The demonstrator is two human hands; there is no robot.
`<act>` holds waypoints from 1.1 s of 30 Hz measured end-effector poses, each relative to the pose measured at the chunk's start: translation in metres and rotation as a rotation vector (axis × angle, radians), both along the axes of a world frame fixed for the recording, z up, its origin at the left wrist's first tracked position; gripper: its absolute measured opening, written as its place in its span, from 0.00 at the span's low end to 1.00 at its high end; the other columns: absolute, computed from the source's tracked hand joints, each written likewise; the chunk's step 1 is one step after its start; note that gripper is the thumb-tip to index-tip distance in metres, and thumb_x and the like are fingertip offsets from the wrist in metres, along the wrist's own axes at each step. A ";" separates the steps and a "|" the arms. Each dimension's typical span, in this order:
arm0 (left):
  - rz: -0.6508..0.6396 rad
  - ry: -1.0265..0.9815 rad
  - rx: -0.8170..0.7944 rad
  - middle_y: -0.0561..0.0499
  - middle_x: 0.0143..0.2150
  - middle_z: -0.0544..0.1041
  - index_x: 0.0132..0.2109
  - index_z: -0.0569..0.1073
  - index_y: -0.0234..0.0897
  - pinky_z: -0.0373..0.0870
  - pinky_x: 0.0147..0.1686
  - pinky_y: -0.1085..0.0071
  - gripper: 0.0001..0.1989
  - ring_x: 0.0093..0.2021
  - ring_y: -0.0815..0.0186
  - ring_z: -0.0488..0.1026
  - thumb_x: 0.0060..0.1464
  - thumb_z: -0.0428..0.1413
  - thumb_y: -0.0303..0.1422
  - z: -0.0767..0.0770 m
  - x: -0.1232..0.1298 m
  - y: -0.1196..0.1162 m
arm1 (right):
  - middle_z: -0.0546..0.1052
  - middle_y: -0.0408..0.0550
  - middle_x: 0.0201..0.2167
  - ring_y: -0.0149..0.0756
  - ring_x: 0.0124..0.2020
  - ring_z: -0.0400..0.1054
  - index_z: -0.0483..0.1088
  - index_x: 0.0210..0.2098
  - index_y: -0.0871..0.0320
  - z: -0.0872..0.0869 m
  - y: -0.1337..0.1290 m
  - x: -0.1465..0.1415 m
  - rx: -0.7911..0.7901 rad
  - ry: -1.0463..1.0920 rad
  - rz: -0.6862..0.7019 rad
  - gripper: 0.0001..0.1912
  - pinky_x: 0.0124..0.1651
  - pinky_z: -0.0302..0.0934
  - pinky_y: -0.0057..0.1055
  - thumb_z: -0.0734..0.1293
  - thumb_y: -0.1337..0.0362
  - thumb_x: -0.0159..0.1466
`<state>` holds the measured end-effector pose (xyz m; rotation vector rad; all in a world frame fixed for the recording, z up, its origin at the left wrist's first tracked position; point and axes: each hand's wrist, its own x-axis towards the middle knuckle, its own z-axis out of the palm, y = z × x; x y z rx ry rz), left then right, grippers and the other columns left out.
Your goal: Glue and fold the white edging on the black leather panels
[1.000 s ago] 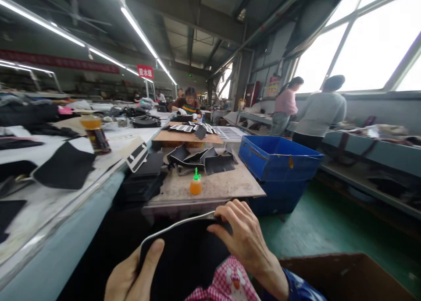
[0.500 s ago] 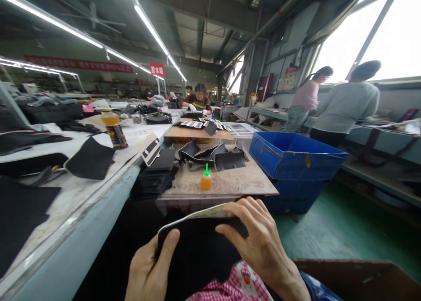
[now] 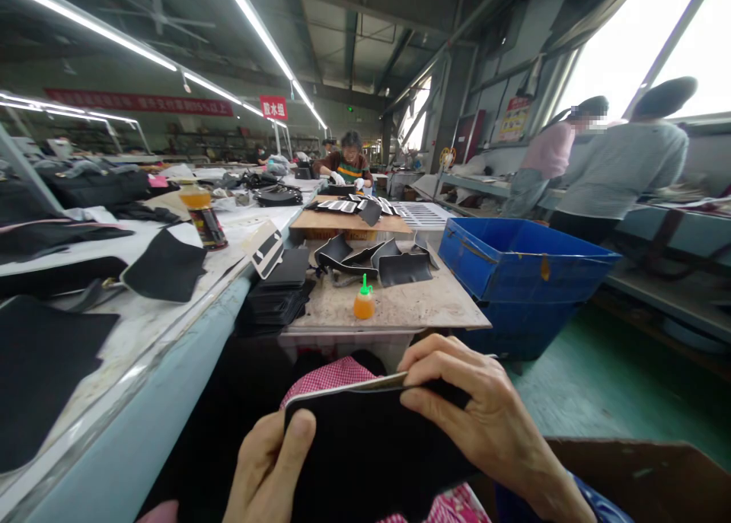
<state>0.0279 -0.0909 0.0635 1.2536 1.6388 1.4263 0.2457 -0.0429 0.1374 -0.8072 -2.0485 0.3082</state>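
Between my hands I hold a black sheet piece (image 3: 365,447) with a pale edge, above a pink checked cloth (image 3: 336,374) on my lap. My left hand (image 3: 274,462) is closed on its left corner, thumb on the black face. Along the top edge to the right, my right hand (image 3: 468,401) pinches the sheet between thumb and fingers. A small bottle of orange liquid with a green nozzle (image 3: 364,302) stands on the board ahead. Behind it lie several bent black pieces (image 3: 400,268), and to the left is a stack of black sheets (image 3: 279,291).
A long table (image 3: 142,355) with black pieces and a larger bottle (image 3: 202,217) runs along my left. Blue crates (image 3: 528,279) stand at the right, above a cardboard box (image 3: 640,470). A co-worker in white gloves (image 3: 348,165) works opposite; two people stand by the windows.
My right hand has shifted right and now presses the sheet's top edge. The sheet lies flatter, and more of the pink cloth shows behind it. My view has tilted slightly.
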 end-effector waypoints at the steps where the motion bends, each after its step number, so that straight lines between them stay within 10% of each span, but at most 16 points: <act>1: -0.034 0.043 0.051 0.46 0.39 0.82 0.47 0.77 0.35 0.78 0.35 0.69 0.26 0.40 0.57 0.79 0.60 0.51 0.53 0.004 0.000 0.002 | 0.76 0.39 0.34 0.28 0.35 0.72 0.70 0.32 0.55 0.001 0.000 0.001 0.005 0.006 0.000 0.06 0.41 0.64 0.26 0.71 0.70 0.63; 9: 0.017 0.896 0.764 0.46 0.55 0.76 0.63 0.64 0.36 0.63 0.60 0.66 0.23 0.59 0.61 0.69 0.62 0.55 0.28 0.051 0.013 0.009 | 0.76 0.43 0.34 0.31 0.36 0.70 0.70 0.34 0.57 -0.001 0.000 -0.003 0.164 -0.061 -0.117 0.04 0.40 0.63 0.31 0.68 0.69 0.66; 16: -0.142 0.724 0.503 0.52 0.42 0.80 0.62 0.62 0.43 0.75 0.43 0.71 0.20 0.42 0.65 0.78 0.67 0.49 0.39 0.048 0.016 0.011 | 0.77 0.42 0.34 0.31 0.35 0.71 0.71 0.33 0.56 0.002 -0.007 0.000 0.110 -0.061 -0.077 0.04 0.40 0.64 0.30 0.69 0.69 0.65; 33: -0.076 0.668 0.422 0.61 0.37 0.79 0.59 0.65 0.51 0.72 0.44 0.81 0.17 0.38 0.73 0.78 0.64 0.53 0.41 0.049 0.013 0.006 | 0.77 0.41 0.32 0.29 0.35 0.70 0.69 0.32 0.57 0.002 -0.009 -0.007 0.093 -0.018 -0.072 0.06 0.40 0.63 0.30 0.69 0.71 0.65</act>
